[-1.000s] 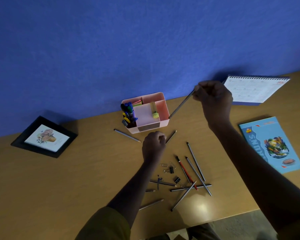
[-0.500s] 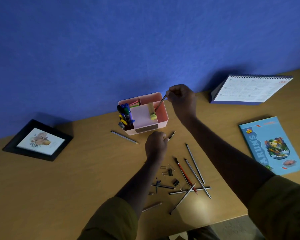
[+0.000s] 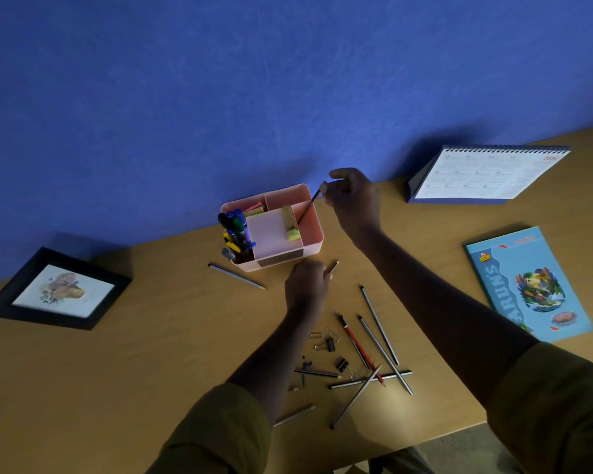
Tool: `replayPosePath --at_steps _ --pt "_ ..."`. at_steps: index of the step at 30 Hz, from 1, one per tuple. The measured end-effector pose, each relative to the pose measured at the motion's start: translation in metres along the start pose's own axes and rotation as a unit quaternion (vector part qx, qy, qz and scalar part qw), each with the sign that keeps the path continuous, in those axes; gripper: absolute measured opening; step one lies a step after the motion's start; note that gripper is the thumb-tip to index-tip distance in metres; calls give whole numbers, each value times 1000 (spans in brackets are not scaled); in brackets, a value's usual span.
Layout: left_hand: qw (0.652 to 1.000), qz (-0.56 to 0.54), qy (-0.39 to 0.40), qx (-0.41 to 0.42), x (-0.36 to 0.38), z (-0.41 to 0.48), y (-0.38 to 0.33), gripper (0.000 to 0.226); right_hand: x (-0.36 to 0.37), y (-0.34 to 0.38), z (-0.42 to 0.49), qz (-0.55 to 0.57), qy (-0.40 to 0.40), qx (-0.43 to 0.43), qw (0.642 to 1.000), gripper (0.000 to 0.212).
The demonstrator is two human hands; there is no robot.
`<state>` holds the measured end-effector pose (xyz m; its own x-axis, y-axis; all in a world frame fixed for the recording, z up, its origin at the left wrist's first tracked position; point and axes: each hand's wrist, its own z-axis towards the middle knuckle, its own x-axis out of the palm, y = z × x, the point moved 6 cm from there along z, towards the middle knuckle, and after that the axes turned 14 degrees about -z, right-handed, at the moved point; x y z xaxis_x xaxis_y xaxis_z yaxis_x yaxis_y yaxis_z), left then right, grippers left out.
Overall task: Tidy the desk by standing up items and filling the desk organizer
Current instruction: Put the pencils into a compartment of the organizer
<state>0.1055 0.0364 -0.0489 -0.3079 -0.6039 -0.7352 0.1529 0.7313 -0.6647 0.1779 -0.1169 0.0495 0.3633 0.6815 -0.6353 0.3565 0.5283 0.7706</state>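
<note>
**Fig. Pencil entering the organizer.** The right hand (image 3: 351, 200) hung over the right rear corner of the organizer (image 3: 310, 249). Its thumb and fingertips pinched the top end of a pencil (image 3: 308, 208). The shaft slanted down into the organizer's right compartment, tip low inside. Holding it by the very end probably kept the fingers clear of the rim as it dropped in.

The left hand (image 3: 307, 283) rested just in front of the organizer, fingers curled round a second pencil (image 3: 332, 266) whose end showed past the knuckles. It was apparently held ready as the next one in.

Markers (image 3: 235, 227) stood upright in the organizer's left compartment. The loose pencils (image 3: 377, 340) lay crossed well in front of the organizer, with clips (image 3: 329, 345) among them, and a lone pencil (image 3: 237, 276) lay just to its front left.

The frame (image 3: 57, 290), far left of the organizer, appeared to lie flat. The calendar (image 3: 486, 176) stood to the organizer's right rear. The book (image 3: 528, 283) lay flat far to its right. Filling looked well short of done.
</note>
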Motion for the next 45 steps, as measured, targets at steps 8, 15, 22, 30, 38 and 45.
replayPosePath --at_steps 8,15,22,30,38,45 --pt "1000 -9 -2 -1 0 3 -5 12 -11 -29 -20 -81 53 -26 995 12" --pt "996 -77 -31 38 -14 -2 -32 16 -12 -65 -53 -202 239 -33 949 7" --pt "976 -150 -111 109 -47 -10 -49 19 -40 -43 -59 -43 201 22 978 6" --pt "947 -206 -199 146 -103 -7 -61 17 -61 2 -41 57 122 -48 990 8" --pt "964 -157 -192 95 -100 -37 -14 16 -40 28 -23 -68 30 -143 987 6" --pt "963 -187 -181 -75 -84 -57 46 15 9 25 -20 -133 17 -166 977 12"
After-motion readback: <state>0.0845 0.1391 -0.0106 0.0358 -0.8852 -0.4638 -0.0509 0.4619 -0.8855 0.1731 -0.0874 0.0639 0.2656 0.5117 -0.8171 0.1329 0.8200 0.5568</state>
